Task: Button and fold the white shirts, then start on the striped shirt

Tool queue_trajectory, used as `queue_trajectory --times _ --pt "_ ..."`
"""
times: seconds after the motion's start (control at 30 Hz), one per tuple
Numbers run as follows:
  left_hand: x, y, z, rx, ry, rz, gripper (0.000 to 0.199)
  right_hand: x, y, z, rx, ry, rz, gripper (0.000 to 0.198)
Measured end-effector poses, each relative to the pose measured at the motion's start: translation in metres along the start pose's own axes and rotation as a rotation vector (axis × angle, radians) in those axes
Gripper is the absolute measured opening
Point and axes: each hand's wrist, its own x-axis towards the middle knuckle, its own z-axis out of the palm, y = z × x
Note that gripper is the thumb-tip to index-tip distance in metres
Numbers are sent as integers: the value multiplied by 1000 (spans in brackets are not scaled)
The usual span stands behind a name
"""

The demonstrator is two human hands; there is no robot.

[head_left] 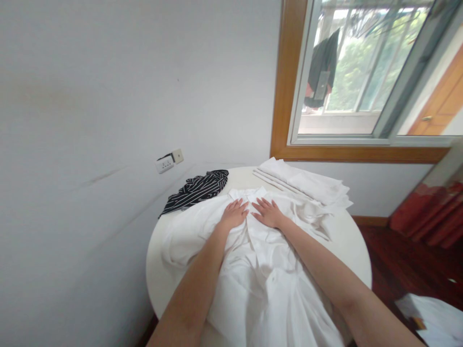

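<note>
A white shirt lies spread over the round white table, its collar toward the far side and its lower part wrinkled and hanging at the near edge. My left hand rests flat on the shirt just below the collar, left of the button strip, fingers spread. On the other side of the strip, my right hand also lies flat with fingers apart. Neither hand grips the cloth.
Black-and-white striped cloth lies bunched at the table's back left. Folded white garments are stacked at the back right. A wall with a socket borders the left. White cloth sits low at the right.
</note>
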Motion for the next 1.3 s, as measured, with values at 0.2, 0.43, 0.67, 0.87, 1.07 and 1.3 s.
queue_trajectory --times 0.2,0.43,0.67,0.87,1.07,1.3 --pt "2 2 -4 -14 -61 -36 49 -31 13 -6 10 -29 94 66" --pt "2 2 -7 3 -75 -33 50 -56 40 -9 7 -31 281 71" --pt "-4 3 -10 22 29 -15 46 -60 44 -10 -24 44 342 68" --pt "-7 23 -40 -23 239 53 34 -56 22 -18 -95 188 257 47" --pt "-35 34 -36 -68 -8 118 42 -57 4 -15 -69 86 206 54" --pt "-48 20 -19 -121 -50 72 46 -46 9 -7 -29 8 236 72"
